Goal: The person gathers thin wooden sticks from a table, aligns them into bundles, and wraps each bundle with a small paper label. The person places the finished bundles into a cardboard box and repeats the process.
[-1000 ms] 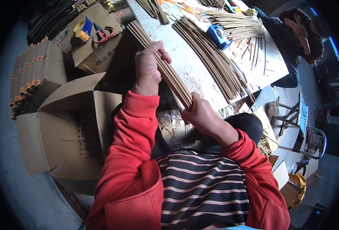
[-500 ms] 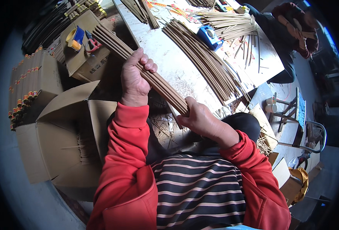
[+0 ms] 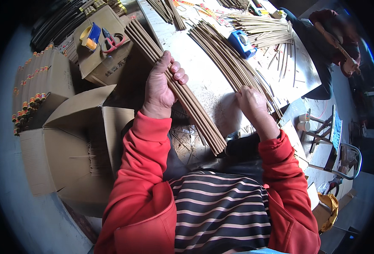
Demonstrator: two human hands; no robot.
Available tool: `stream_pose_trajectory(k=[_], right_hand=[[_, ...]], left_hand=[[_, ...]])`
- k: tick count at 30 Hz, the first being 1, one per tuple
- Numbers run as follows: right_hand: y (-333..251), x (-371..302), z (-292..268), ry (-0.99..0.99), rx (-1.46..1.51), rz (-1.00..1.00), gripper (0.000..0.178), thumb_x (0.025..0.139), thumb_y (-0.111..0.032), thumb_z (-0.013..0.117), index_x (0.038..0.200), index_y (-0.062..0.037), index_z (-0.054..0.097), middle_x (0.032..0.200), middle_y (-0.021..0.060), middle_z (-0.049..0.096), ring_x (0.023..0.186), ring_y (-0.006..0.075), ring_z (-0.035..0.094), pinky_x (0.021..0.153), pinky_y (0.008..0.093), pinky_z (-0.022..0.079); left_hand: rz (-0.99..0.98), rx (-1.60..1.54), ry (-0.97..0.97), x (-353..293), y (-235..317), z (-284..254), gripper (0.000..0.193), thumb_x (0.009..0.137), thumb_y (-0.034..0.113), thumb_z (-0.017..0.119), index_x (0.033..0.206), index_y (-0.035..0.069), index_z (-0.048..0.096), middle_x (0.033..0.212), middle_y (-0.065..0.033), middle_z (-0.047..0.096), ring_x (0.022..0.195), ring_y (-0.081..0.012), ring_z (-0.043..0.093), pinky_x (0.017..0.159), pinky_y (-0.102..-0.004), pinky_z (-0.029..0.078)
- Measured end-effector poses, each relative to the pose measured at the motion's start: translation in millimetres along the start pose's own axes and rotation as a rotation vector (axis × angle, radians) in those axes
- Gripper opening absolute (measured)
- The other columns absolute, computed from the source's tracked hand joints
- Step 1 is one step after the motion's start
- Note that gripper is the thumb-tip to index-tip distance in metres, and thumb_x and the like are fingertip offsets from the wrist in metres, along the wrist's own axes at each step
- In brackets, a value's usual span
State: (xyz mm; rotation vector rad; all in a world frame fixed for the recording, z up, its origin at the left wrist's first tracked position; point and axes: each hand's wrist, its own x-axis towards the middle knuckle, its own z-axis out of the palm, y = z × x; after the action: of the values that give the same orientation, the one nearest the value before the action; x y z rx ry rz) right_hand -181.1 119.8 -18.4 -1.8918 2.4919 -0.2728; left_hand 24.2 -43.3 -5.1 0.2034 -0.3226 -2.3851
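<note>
Left hand (image 3: 165,80) clasped a stick bundle (image 3: 194,109), best held snug; right hand (image 3: 254,105), grip unclear, touched the stick pile (image 3: 226,59) by the table's (image 3: 199,63) near edge.

A red jacket (image 3: 140,228) hangs open, its two fronts filling the lower left and lower right of the frame. The left sleeve (image 3: 142,169) is roomy and creased in soft folds, ending in a smooth, broad cuff (image 3: 153,127) of the same red; the right sleeve (image 3: 286,169) bunches into wrinkles toward its end. A seam line follows the curved edge of the left front. Between the fronts, at lower centre, shows a black top (image 3: 221,207) with thin, pale, wavy crosswise stripes. Dark trousers (image 3: 248,146) appear above it. The left hand (image 3: 161,86) and right hand (image 3: 253,101) are bare.
</note>
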Motion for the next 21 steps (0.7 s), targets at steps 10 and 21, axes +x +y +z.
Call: stream_pose_trajectory(k=[10, 21], right_hand=[[-71.6, -16.3, -69.5, 0.113, 0.587, 0.078, 0.016, 0.079, -0.006, 0.061, 0.093, -0.0016, 0.056, 0.066, 0.0124, 0.058, 0.059, 0.0230, 0.061, 0.055, 0.0304, 0.047], [-96.5, -32.3, -64.1, 0.140, 0.558, -0.333, 0.027, 0.080, -0.003, 0.061, 0.107, -0.0010, 0.059, 0.077, 0.0133, 0.057, 0.062, 0.0248, 0.058, 0.053, 0.0319, 0.046]], left_hand=[[0.001, -0.013, 0.027, 0.8, -7.4, -4.8, 0.025, 0.085, 0.032, 0.061, 0.074, 0.010, 0.055, 0.062, -0.0011, 0.049, 0.054, -0.0131, 0.047, 0.052, -0.0276, 0.042], [0.039, 0.051, 0.017, 1.3, -7.2, -6.3, 0.027, 0.081, 0.035, 0.065, 0.072, 0.011, 0.054, 0.063, -0.0033, 0.051, 0.053, -0.0137, 0.045, 0.052, -0.0277, 0.041]])
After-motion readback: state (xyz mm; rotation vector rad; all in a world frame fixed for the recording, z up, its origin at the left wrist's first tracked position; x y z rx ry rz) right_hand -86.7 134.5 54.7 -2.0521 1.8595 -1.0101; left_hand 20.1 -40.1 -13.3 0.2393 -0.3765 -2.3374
